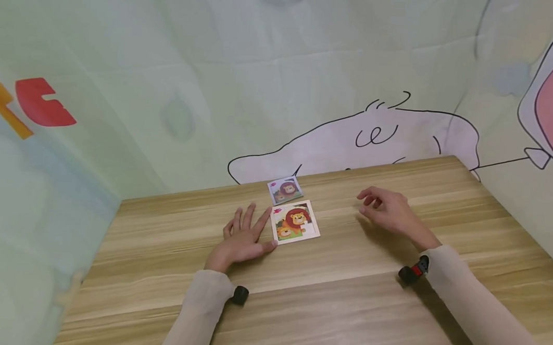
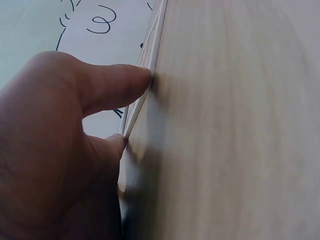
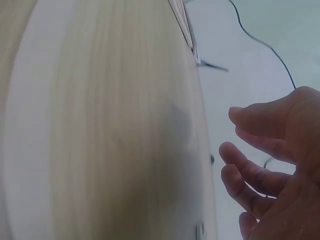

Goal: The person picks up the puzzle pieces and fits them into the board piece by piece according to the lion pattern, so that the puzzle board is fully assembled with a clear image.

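Note:
A square lion jigsaw puzzle (image 1: 295, 218) lies flat on the wooden table, its lower right part showing a white, piece-shaped gap. Directly behind it is a smaller card (image 1: 285, 190) with the same lion picture. My left hand (image 1: 242, 242) rests at the puzzle's left side with fingers spread; its thumb and index fingertip touch the edge, as the left wrist view also shows. To the right of the puzzle, my right hand (image 1: 389, 212) hovers above the table, apart from it. Its fingers are loosely bent, and nothing shows between them.
The wooden table (image 1: 336, 280) ends at a printed cloth backdrop (image 1: 205, 96) behind and on both sides. Low in the right wrist view, a small pale-edged thing (image 3: 200, 232) sits at the tabletop; its kind cannot be made out.

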Demonstrator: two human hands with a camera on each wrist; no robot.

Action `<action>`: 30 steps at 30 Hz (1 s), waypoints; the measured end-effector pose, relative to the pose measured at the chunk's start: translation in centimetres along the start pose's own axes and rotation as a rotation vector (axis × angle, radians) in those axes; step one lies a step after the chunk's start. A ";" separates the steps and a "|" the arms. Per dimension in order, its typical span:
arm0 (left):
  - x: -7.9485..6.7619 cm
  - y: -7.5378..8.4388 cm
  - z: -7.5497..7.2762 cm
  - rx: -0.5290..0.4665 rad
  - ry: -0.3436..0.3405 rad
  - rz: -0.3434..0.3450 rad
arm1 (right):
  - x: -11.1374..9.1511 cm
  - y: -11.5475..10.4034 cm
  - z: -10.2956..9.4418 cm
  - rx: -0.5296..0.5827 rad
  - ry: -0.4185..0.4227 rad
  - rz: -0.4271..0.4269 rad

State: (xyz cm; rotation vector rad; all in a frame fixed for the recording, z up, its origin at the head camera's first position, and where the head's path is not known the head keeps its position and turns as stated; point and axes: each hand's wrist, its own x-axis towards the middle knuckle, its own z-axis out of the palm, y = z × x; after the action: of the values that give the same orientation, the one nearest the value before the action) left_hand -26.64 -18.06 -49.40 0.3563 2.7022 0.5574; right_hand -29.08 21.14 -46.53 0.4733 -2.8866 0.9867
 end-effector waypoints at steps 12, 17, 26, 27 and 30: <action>0.0 0.1 -0.1 0.003 -0.003 -0.005 | -1.9 3.8 -2.4 -0.064 0.046 0.032; 0.1 0.1 -0.1 0.008 -0.007 -0.008 | -2.4 4.9 -3.1 -0.086 0.030 0.047; 0.2 0.0 0.0 0.005 -0.006 -0.011 | -2.7 5.8 -4.1 -0.161 -0.042 0.051; 0.2 0.0 0.0 0.005 -0.006 -0.011 | -2.7 5.9 -4.1 -0.170 -0.048 0.051; 0.1 0.0 0.0 0.002 -0.004 -0.009 | -2.8 6.1 -4.2 -0.185 -0.056 0.051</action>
State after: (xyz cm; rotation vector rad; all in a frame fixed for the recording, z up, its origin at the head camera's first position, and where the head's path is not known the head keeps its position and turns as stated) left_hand -26.76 -18.01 -49.39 0.3458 2.6994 0.5510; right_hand -28.46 28.95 -47.21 0.4220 -3.0156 0.7127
